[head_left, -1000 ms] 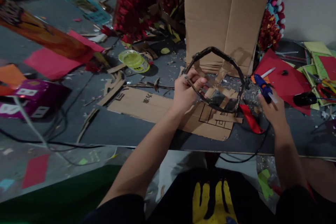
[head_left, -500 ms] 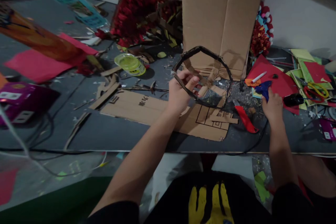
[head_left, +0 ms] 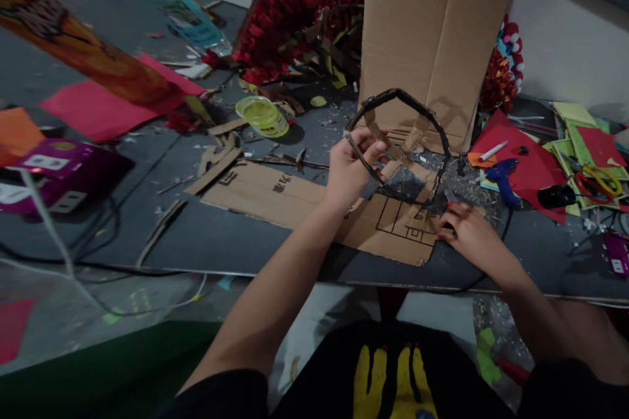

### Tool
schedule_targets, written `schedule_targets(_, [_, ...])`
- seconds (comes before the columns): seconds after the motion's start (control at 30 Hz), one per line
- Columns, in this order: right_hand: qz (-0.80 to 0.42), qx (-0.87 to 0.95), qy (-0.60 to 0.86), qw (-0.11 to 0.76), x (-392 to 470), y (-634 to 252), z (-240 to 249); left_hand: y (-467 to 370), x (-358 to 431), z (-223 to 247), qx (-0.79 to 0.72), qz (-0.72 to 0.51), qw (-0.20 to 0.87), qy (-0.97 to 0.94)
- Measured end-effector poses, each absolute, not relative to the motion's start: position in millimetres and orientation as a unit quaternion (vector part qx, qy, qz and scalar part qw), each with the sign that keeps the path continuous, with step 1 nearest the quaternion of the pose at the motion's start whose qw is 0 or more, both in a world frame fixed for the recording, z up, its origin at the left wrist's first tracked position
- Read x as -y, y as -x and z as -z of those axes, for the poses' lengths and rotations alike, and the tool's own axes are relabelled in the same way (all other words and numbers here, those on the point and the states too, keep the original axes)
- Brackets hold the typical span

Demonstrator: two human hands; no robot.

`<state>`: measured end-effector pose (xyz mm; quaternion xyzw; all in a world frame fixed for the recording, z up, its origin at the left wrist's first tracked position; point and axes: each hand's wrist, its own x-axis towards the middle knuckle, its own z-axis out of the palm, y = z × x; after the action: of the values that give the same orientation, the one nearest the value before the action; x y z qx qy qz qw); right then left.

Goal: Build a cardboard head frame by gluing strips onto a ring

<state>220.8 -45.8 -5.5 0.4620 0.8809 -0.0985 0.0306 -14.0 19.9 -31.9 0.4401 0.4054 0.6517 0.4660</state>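
Observation:
My left hand (head_left: 351, 167) holds a dark-edged cardboard ring frame (head_left: 441, 127) with cardboard strips crossing inside it, raised over the table. My right hand (head_left: 464, 232) is low at the right end of a flat cardboard piece (head_left: 255, 196) printed with black lines. Its fingers are curled at the end of a small cardboard strip, over the spot of a red-handled cutter, of which only the blade (head_left: 449, 195) shows clearly. What those fingers grip is hidden. A blue glue gun (head_left: 504, 180) lies beyond my right hand.
A tall cardboard panel (head_left: 413, 26) stands behind the ring. Left are a yellow-green tub (head_left: 263, 116), cardboard scraps, an orange tube (head_left: 98, 55) and a purple box (head_left: 63, 173). Right lie red paper (head_left: 535, 177), a white pen (head_left: 493, 150) and scissors (head_left: 597, 182).
My right hand has let go of the blue glue gun and moved left to the cutter and cardboard strip. The view has shifted, and my left hand still holds the ring frame.

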Motion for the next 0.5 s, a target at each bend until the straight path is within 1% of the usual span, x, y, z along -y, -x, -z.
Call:
schedule_targets(0.13, [0.156,-0.868,-0.472,0.021,42,-223,-6,14,-20,31,-0.404,-0.642,0.471,-0.451])
schedule_targets(0.2, [0.198,-0.846,-0.494,-0.031,34,-230,-12,14,-20,31,-0.402,-0.640,0.470,-0.456])
schedule_targets(0.23, [0.218,-0.830,-0.507,-0.076,29,-235,-14,14,-20,30,-0.401,-0.641,0.470,-0.456])
schedule_targets(0.3, [0.256,-0.784,-0.532,-0.193,18,-244,-14,14,-20,29,-0.398,-0.644,0.473,-0.451])
schedule_targets(0.4, [0.312,-0.674,-0.561,-0.366,3,-253,-8,13,-17,26,-0.401,-0.640,0.480,-0.447])
schedule_targets(0.43, [0.325,-0.641,-0.563,-0.408,0,-253,-5,12,-16,25,-0.404,-0.632,0.483,-0.451])
schedule_targets(0.5, [0.347,-0.599,-0.555,-0.461,-2,-248,0,10,-13,22,-0.411,-0.610,0.489,-0.468])
